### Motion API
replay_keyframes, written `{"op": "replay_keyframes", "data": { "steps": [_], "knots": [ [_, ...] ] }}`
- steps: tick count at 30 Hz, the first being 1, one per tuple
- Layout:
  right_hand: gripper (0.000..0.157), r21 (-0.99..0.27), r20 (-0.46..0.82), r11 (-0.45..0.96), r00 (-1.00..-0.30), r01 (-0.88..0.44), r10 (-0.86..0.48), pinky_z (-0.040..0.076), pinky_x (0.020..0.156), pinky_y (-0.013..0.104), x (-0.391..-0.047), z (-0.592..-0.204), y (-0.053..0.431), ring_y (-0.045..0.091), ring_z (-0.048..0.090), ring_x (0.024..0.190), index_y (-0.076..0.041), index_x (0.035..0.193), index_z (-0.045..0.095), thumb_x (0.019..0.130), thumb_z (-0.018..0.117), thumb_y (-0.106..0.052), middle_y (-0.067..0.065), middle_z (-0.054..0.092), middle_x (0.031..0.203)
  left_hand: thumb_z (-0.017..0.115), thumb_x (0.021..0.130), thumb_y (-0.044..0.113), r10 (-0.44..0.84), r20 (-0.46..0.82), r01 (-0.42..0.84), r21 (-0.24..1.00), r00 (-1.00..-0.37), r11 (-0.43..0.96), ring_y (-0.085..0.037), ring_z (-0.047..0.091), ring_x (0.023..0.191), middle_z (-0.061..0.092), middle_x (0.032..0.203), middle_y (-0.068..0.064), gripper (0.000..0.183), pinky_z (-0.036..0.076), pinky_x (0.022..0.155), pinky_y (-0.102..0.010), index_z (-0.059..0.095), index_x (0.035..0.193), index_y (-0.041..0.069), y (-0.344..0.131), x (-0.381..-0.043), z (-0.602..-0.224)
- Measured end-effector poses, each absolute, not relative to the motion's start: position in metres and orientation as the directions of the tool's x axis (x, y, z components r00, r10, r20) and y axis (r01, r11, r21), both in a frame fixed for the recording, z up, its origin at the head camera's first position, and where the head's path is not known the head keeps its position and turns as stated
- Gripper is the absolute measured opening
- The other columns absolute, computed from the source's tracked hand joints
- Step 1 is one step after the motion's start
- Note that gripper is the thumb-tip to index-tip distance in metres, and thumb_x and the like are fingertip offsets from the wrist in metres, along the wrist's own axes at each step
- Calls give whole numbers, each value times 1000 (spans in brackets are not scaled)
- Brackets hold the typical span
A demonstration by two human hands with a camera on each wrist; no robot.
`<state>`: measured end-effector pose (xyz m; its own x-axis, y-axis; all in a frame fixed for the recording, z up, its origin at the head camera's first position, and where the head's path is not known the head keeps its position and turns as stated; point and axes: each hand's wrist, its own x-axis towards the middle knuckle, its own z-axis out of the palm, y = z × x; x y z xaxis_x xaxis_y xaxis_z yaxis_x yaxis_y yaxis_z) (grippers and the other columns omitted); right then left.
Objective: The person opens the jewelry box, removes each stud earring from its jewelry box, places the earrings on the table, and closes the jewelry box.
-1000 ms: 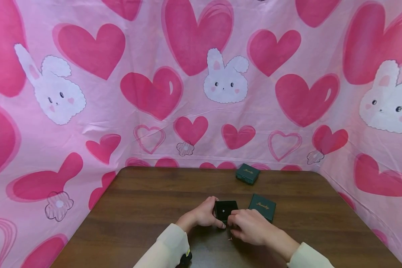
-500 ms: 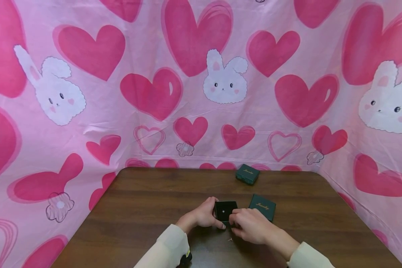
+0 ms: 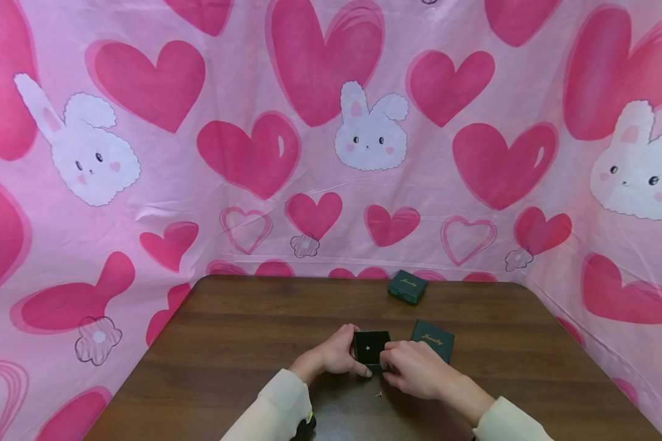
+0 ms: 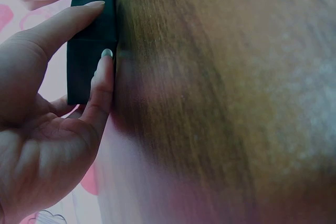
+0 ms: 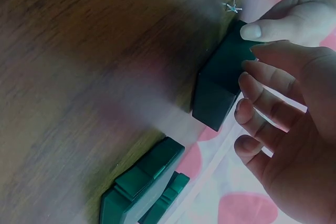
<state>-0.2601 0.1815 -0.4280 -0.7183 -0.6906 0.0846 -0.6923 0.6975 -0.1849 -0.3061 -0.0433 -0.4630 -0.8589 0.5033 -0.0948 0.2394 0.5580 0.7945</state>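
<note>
My left hand grips the open base of a small dark jewelry box, thumb on its near side, fingers on its left and far sides. A tiny star-shaped stud earring shows on the box's black insert. The curled fingers of my right hand are at the insert's right edge; in the right wrist view their tips are at the top of the box. Whether they pinch anything is hidden. A second star-shaped earring lies on the table just in front of the box.
A dark green lid with gold "Jewelry" lettering lies beside my right hand. Farther back stands a closed green jewelry box. The wooden table is bordered by a pink heart-and-rabbit cloth.
My right hand has shifted very slightly to the right at the box's edge. My left hand, the box and the earring on the table have stayed in place.
</note>
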Motion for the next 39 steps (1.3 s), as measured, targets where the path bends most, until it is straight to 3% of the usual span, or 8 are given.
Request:
{"op": "replay_keyframes", "data": {
  "steps": [14,39],
  "knots": [
    [26,-149,118,746,-761,-649,-638,38,51,26,-261,-429,186,3,43,61,-29,71,59,89,78,-29,-15,48,76,93,74,17,507,-85,244,800,-858,548,-20,51,97,49,108,-2,66,48,87,-37,47,120,11,-43,-306,-464],
    [23,-136,96,764,-776,-631,-624,37,51,27,-263,-430,187,4,44,62,-28,73,62,90,78,-29,-14,51,77,93,74,16,510,-91,241,801,-855,548,-19,51,96,49,107,-1,66,47,87,-37,48,121,12,-43,-305,-463]
  ]
}}
